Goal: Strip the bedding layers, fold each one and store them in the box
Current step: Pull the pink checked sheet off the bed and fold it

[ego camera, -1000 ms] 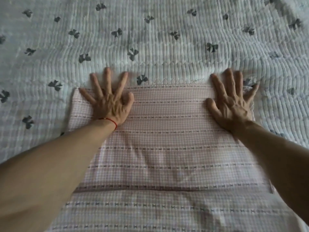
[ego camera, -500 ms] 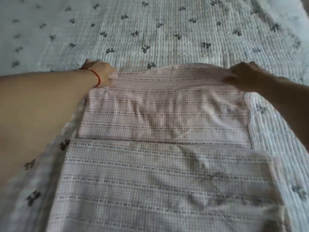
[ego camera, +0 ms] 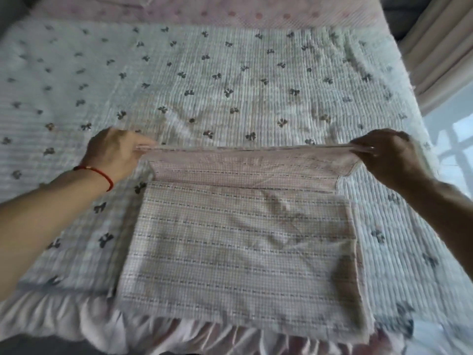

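A pink checked sheet (ego camera: pixel 240 252), folded into a rectangle, lies on the near part of the bed. Its far edge is lifted off the bed and stretched taut between my hands. My left hand (ego camera: pixel 115 152) pinches the far left corner; a red string sits on that wrist. My right hand (ego camera: pixel 384 152) pinches the far right corner. Underneath lies a white quilted cover (ego camera: pixel 230 80) with small dark bow prints, spread flat over the bed. No box is in view.
A pink dotted layer (ego camera: pixel 230 11) runs across the head of the bed. A pale frilled bed skirt (ego camera: pixel 76 319) hangs at the near edge. Curtains (ego camera: pixel 435 42) and a bright window (ego camera: pixel 458 149) stand at the right.
My hands went from pressing flat on the folded sheet to pinching its far corners and lifting that edge up toward me. The view has pulled back, showing more of the bed.
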The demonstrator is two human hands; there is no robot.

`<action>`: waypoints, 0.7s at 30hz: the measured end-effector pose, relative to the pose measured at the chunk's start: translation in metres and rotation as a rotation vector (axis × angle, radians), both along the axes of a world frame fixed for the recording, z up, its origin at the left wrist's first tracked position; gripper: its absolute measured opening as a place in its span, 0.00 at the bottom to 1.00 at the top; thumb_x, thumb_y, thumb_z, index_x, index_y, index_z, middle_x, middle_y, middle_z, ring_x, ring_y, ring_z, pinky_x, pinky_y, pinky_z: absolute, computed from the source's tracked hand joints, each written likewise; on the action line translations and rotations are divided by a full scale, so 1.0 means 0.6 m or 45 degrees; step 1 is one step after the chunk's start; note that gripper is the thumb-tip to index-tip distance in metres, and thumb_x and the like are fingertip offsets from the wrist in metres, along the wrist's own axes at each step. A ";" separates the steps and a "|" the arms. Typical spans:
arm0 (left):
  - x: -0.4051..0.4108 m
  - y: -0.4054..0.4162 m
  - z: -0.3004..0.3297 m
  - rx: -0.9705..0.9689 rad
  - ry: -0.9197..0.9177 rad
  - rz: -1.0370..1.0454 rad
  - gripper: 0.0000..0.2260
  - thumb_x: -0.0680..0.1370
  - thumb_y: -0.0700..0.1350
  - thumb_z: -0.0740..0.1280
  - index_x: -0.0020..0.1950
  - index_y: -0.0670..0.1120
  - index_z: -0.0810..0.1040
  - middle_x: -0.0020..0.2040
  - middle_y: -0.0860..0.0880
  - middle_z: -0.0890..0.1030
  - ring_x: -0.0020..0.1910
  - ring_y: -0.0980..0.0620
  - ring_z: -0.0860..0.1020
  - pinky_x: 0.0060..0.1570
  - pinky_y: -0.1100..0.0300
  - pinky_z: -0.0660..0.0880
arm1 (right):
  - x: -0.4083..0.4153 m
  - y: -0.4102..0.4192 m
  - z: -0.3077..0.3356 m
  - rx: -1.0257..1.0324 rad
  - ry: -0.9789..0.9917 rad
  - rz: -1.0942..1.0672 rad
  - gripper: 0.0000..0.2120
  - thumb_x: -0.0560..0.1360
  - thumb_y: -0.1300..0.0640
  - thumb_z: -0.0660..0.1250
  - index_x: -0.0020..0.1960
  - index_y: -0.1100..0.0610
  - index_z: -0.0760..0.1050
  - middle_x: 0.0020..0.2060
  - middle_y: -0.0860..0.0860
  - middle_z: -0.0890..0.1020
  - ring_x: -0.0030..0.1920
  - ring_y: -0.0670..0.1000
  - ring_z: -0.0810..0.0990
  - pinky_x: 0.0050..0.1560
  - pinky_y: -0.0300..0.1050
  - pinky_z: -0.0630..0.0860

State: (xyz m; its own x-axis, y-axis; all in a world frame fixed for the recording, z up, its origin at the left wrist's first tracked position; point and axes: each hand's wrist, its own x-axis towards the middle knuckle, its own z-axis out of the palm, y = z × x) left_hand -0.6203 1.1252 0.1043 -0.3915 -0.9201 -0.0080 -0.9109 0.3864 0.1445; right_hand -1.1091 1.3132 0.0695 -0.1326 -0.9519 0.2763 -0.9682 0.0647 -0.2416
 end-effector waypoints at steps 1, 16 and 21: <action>0.016 0.025 -0.006 0.007 0.043 0.007 0.15 0.76 0.37 0.72 0.59 0.51 0.85 0.52 0.39 0.86 0.50 0.36 0.83 0.53 0.45 0.81 | 0.011 0.030 -0.002 -0.025 0.010 0.014 0.10 0.78 0.54 0.69 0.53 0.59 0.85 0.45 0.57 0.86 0.46 0.63 0.84 0.46 0.61 0.81; 0.216 0.400 -0.276 0.193 0.223 -0.060 0.37 0.64 0.17 0.59 0.66 0.44 0.81 0.67 0.47 0.79 0.71 0.41 0.73 0.70 0.44 0.71 | 0.219 0.459 -0.176 0.358 0.001 -0.104 0.30 0.61 0.68 0.81 0.62 0.53 0.84 0.58 0.54 0.83 0.56 0.63 0.80 0.52 0.60 0.77; 0.234 0.391 -0.305 0.243 0.187 -0.053 0.36 0.65 0.16 0.57 0.67 0.41 0.80 0.71 0.45 0.76 0.74 0.44 0.69 0.72 0.51 0.64 | 0.239 0.457 -0.204 0.447 0.018 -0.174 0.26 0.64 0.63 0.82 0.61 0.52 0.84 0.58 0.54 0.83 0.58 0.63 0.80 0.53 0.62 0.77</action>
State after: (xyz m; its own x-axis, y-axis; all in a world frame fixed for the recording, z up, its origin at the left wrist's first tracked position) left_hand -0.4801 1.3598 -0.0786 -0.4386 -0.8906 -0.1204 -0.8586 0.3758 0.3487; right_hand -0.9658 1.5872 -0.0531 -0.2633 -0.9628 -0.0615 -0.9480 0.2700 -0.1687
